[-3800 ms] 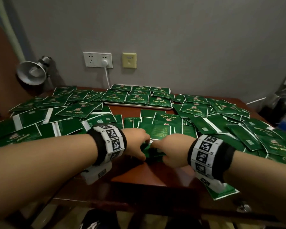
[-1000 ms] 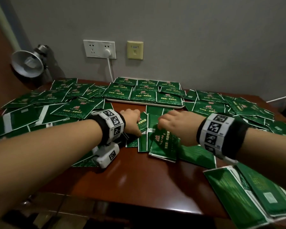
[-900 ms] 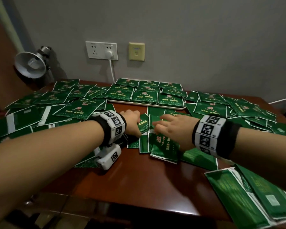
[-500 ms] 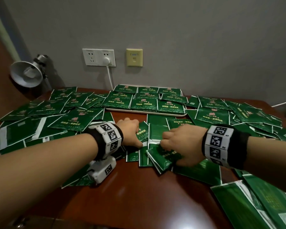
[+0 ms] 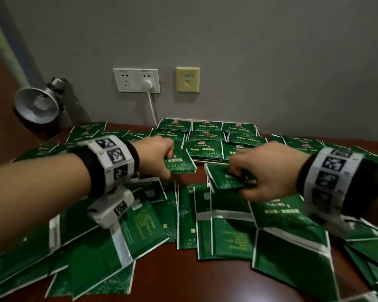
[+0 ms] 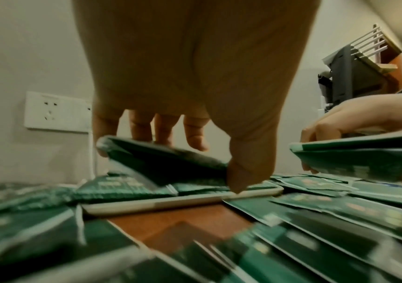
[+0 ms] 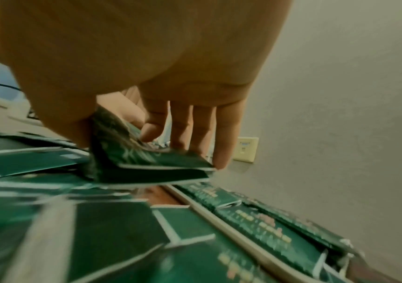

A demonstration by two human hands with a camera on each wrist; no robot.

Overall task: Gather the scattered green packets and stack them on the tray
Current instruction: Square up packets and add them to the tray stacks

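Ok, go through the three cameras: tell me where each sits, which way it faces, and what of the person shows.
Head: worn on the head, facing forward and down at the table; both forearms, left hand, right hand.
Left wrist: under the left wrist, looking along the fingers toward the wall sockets; palm, fingers, and the right hand at its right edge.
Right wrist: under the right wrist, facing the wall; palm and fingers.
Shared: all three show the white tray.

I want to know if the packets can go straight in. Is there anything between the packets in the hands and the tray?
Nothing visible blocks the way. The left hand holds its packets at the tray edge, and the right hand holds its packets just before it. The tray already carries green packets, so these would land on top.
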